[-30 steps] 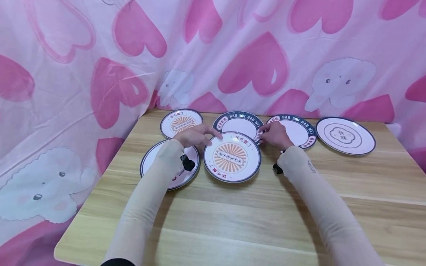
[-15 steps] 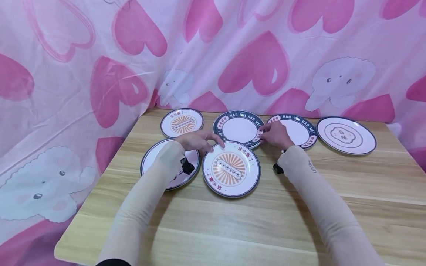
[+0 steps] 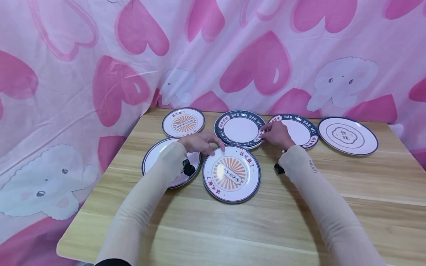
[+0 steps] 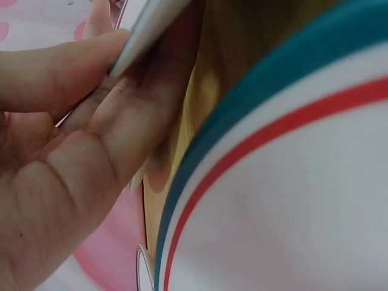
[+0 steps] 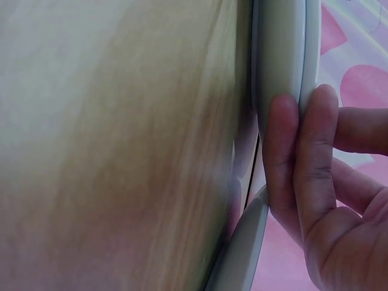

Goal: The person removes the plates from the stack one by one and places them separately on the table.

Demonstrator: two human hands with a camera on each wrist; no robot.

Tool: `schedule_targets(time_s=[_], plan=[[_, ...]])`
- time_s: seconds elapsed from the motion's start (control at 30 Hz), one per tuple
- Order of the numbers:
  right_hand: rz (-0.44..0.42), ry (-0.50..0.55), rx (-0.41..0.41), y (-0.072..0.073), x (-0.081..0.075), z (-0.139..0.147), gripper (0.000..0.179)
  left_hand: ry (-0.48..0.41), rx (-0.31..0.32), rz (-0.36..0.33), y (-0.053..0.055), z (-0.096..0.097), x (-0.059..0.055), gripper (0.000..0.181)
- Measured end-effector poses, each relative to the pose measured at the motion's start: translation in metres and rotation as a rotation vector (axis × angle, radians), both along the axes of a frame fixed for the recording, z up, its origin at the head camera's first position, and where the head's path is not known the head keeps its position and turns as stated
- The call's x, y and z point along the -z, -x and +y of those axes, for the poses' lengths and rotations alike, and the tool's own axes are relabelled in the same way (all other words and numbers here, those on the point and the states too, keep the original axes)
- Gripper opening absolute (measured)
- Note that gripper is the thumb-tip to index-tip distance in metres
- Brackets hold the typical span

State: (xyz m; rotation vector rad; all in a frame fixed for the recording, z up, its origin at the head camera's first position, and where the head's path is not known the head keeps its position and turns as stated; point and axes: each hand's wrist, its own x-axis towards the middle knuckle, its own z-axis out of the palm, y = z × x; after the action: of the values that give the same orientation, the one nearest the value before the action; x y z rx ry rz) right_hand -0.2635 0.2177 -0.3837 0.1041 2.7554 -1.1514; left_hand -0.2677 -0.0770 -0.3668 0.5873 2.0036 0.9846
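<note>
Pinching left hand (image 3: 201,143): grips the front sunburst plate (image 3: 232,175) at its far rim, thumb above and fingers beneath, probably because that thin edge gives both sides a hold.
Front sunburst plate: nearest the person on the table (image 3: 266,229), just right of the front-left plate (image 3: 154,155); fingers underneath suggest a raised far edge, but whether its near edge touches the wood I cannot tell.
Right hand (image 3: 276,135): fingers fairly straight, touching the right side of the stacked dark-banded plates (image 3: 241,130), not curled round them; likely a steadying touch, since two rims lie one above the other there.
Back row: a back-left sunburst plate (image 3: 184,123), the stack, a single dark-banded plate (image 3: 296,131) and a far-right plate (image 3: 347,136) lie along the curtain (image 3: 253,62), face up, perhaps to keep their prints readable.
Front-left plate: partly hidden under the left sleeve (image 3: 133,207).
</note>
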Motion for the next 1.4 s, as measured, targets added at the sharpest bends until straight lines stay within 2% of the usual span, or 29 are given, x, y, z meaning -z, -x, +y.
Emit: schedule_targets(time_s=[0.13, 0.3, 0.53, 0.8, 1.07, 1.4], plan=[[-0.019, 0.006, 0.007, -0.0006, 0.0003, -0.0012, 0.033, 0.003, 0.023, 0.003, -0.0011, 0.0006, 0.0007, 0.033], [-0.038, 0.028, 0.005, 0.0005, 0.0014, -0.0031, 0.033, 0.047, 0.024, 0.016, -0.0011, -0.0002, 0.0017, 0.033], [-0.029, 0.001, -0.002, 0.0004, 0.0006, -0.0021, 0.033, 0.101, 0.065, 0.065, -0.0012, 0.002, 0.0002, 0.034], [-0.023, -0.001, -0.003, -0.0018, -0.001, -0.0018, 0.033, 0.149, 0.089, 0.077, -0.0008, 0.0084, 0.0009, 0.038], [-0.026, 0.012, 0.0, -0.0039, -0.0033, -0.0025, 0.034, 0.146, 0.11, 0.066, 0.0003, 0.0079, 0.0013, 0.035], [-0.004, 0.012, 0.006, -0.0035, 0.0, -0.0022, 0.034, 0.164, 0.14, 0.084, 0.0004, 0.0091, 0.0002, 0.031]])
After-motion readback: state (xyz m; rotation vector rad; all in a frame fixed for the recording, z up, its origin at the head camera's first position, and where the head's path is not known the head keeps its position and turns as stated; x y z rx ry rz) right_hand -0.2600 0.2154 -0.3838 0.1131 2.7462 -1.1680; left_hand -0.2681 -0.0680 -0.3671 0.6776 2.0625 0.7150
